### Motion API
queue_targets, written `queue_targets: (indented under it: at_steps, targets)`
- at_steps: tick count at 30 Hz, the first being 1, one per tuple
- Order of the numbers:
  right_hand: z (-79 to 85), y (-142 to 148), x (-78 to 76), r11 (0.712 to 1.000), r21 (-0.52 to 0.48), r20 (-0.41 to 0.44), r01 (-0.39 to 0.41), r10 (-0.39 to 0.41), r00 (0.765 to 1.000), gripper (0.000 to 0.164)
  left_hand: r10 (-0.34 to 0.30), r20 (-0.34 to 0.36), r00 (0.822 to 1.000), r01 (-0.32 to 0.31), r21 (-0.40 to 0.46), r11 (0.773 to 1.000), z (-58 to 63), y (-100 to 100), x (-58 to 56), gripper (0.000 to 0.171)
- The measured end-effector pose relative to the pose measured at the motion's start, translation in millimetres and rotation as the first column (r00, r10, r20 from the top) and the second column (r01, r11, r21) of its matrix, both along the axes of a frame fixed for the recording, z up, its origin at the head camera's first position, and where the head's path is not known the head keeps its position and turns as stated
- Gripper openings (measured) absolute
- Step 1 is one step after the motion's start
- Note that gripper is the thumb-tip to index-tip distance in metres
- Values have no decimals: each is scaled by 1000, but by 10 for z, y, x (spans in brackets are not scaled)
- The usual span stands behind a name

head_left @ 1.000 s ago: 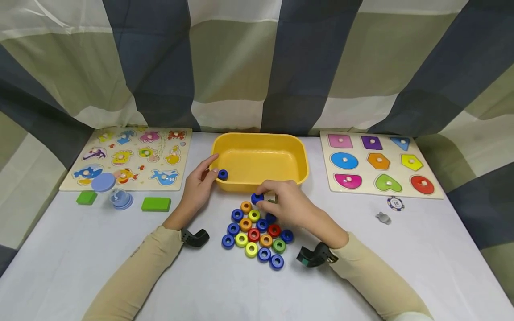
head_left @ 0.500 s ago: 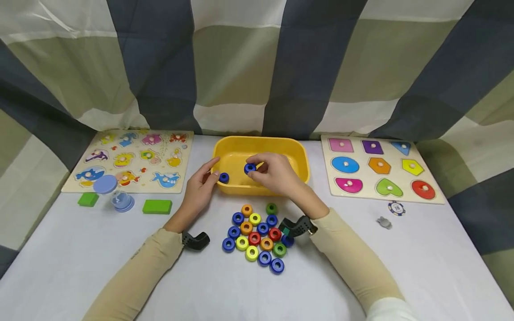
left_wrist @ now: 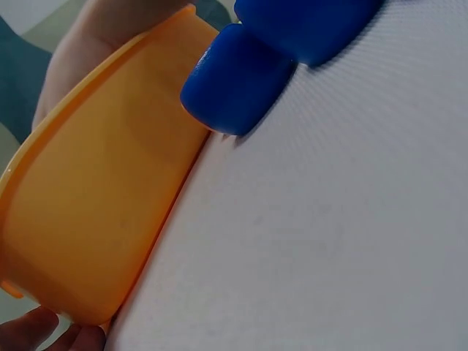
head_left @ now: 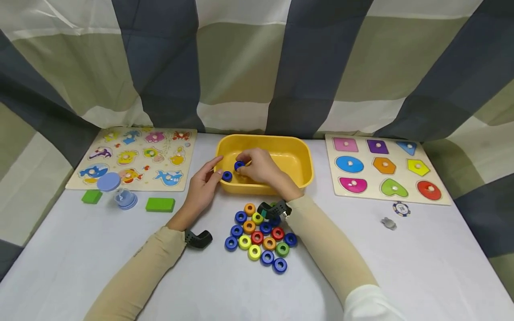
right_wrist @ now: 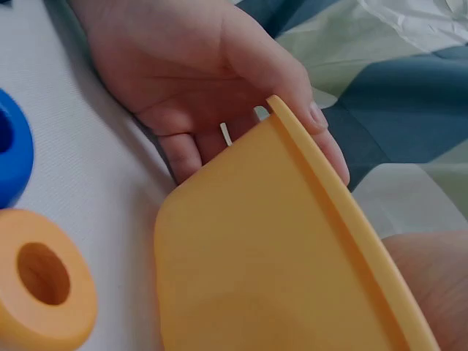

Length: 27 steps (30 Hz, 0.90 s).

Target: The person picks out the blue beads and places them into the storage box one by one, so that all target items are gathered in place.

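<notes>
A yellow plastic tub (head_left: 289, 162) stands at the back middle of the table. My left hand (head_left: 202, 187) holds its left front corner; in the right wrist view, the thumb (right_wrist: 281, 84) lies at the rim and the other fingers run along the outer wall. Inside the tub, my right hand (head_left: 261, 167) pinches a blue ring (head_left: 238, 165) between thumb and fingers. Another blue ring (head_left: 227, 176) is in the tub's left front corner, near the left thumb. Several rings in blue, yellow, red, green and orange, such as an orange ring (head_left: 249, 227), lie in front of the tub.
An animal peg puzzle (head_left: 132, 156) lies at left, a shape peg puzzle (head_left: 369, 174) at right. Green blocks (head_left: 160, 204), a clear container with a blue base (head_left: 126, 199) and a blue disc (head_left: 109, 182) sit at left. A poker chip (head_left: 401, 208) and small grey piece (head_left: 388, 223) lie at right.
My right hand has carried a blue ring from the back of the pile into the tub, moving it leftward toward the other blue ring. My left hand has stayed at the tub's corner.
</notes>
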State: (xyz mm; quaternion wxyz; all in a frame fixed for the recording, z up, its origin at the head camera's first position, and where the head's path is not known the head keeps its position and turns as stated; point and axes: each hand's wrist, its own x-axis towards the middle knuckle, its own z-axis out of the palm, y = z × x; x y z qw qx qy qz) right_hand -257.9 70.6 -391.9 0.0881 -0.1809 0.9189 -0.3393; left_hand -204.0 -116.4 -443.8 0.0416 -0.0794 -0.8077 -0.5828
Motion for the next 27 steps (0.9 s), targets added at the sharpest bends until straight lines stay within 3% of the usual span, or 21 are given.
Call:
queue_targets:
  at_steps: [19,26,27]
  targets:
    - [-26,-12,-27,996,78,86,-53,46,995,36,-3,3,1000,3,-8,1000,-10,0,-1,42]
    - [-43,-22,-30,995,88,110,-42,32,993,37,-6,17,1000,6,-13,1000,47,5,22,43]
    - [-44,-21,-31,995,90,110,-42,32,993,37,-4,9,1000,4,-13,1000,-1,-2,-1,43]
